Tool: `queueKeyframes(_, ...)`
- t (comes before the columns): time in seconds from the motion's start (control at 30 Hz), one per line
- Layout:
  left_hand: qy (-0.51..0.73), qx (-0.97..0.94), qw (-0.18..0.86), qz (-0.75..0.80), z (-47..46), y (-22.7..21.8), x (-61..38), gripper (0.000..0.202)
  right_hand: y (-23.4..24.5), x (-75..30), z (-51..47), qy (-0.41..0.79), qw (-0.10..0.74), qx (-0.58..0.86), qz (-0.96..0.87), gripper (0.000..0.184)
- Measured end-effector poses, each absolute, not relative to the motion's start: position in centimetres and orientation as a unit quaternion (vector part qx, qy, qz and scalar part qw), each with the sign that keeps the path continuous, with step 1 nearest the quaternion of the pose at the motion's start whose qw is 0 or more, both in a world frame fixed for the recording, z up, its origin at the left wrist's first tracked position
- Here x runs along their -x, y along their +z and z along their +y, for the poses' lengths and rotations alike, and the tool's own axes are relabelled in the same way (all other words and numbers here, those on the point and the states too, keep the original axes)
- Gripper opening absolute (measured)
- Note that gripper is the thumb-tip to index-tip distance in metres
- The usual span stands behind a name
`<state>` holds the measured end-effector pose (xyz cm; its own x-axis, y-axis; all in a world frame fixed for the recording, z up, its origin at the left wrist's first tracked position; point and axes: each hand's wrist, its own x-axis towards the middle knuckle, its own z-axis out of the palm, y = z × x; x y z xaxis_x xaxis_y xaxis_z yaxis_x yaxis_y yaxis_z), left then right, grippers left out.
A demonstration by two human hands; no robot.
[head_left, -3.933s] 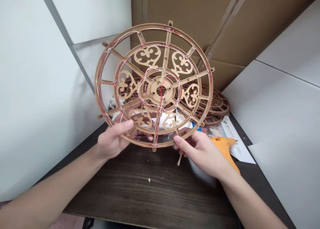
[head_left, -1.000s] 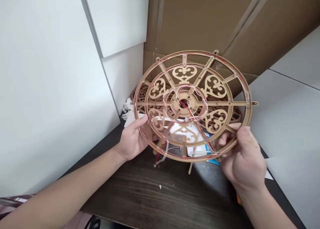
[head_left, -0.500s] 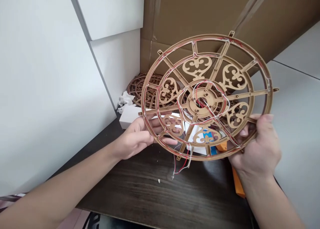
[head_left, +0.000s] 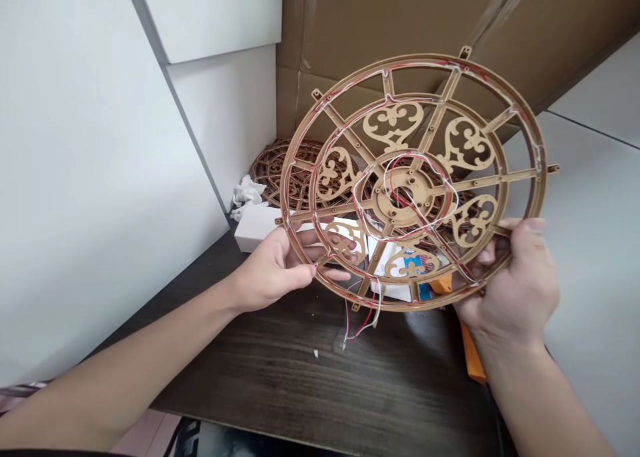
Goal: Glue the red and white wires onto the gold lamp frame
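Note:
A round gold-brown openwork frame [head_left: 453,84], with spokes, rings and scroll ornaments, is held up tilted above the table. Red and white wires [head_left: 361,325] run along its channels, loop around the hub, and dangle below the lower rim. My left hand [head_left: 275,267] grips the lower left rim, thumb in front and fingers behind, seen through the gaps. On the lower right rim my right hand [head_left: 523,280] is closed, its thumb along the edge. Part of its fingers is hidden behind the frame.
Similar brown wired frames [head_left: 280,170] lie stacked at the back of the dark wooden table [head_left: 280,384]. Near them are a white box [head_left: 255,227] and crumpled white tissue [head_left: 249,192]. An orange object [head_left: 473,354] lies by my right wrist. Cardboard [head_left: 375,17] stands behind, white panels [head_left: 90,144] at left.
The frame sits slightly higher in view. My left thumb has come onto the front of the rim, while my right hand keeps its hold.

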<state>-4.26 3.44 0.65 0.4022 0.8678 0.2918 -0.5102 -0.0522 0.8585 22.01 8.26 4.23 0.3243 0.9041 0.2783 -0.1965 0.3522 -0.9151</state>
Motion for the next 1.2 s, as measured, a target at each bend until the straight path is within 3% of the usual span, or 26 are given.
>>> queueKeyframes(0.3,0.486,-0.51,0.682,0.195,3.39,0.83,4.31,0.073,4.42,-22.01,8.59,0.386,0.704,0.411,-0.432,0.03)
queueKeyframes(0.5,0.485,-0.519,0.676,0.194,3.5,0.64,4.23,0.056,4.41,-21.99,8.5,0.381,0.709,0.411,-0.428,0.032)
queueKeyframes(0.67,0.482,-0.515,0.678,0.205,3.59,0.71,4.16,0.062,4.4,-21.99,8.38,0.384,0.705,0.414,-0.429,0.034)
queueKeyframes(1.2,0.481,-0.483,0.703,0.201,3.22,0.13,4.78,0.05,4.37,-21.97,8.5,0.386,0.701,0.411,-0.436,0.032)
